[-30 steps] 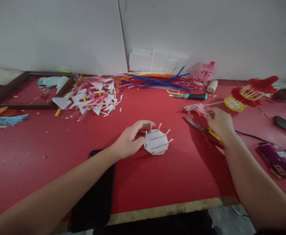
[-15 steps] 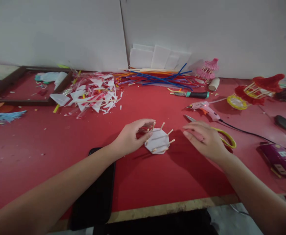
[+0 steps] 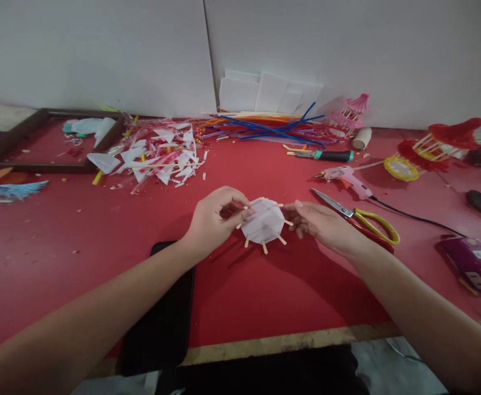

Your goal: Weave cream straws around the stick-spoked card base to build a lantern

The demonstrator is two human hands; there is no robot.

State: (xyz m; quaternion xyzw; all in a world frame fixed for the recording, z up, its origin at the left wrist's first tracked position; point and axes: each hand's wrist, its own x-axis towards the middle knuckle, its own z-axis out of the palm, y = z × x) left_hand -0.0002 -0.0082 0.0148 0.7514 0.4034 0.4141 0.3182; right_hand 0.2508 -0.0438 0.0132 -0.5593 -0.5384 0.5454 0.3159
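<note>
My left hand point(image 3: 221, 215) pinches the left edge of a white octagonal paper piece point(image 3: 263, 221) between thumb and fingers. Several short pale sticks point(image 3: 282, 240) stick out around its rim, and it is tilted just above the red table. Close to the piece's right edge is my right hand point(image 3: 315, 220), its fingers loosely bent and apart; whether a fingertip touches a stick I cannot tell. Scissors point(image 3: 350, 211) with yellow handles lie beyond the right hand, beside a pink glue gun point(image 3: 347, 180).
A black phone point(image 3: 160, 312) lies under my left forearm. At the back are white and red scraps point(image 3: 162, 153), coloured pipe cleaners point(image 3: 265, 129), paper sheets point(image 3: 240, 93) and a cutter point(image 3: 331, 156). Red and pink pagoda-like models point(image 3: 434, 145) stand right; a purple power strip point(image 3: 471, 263) lies nearer.
The white piece has been lifted and tipped over, so its sticks now point outward and toward me. My right hand has moved left to the piece, uncovering the scissors.
</note>
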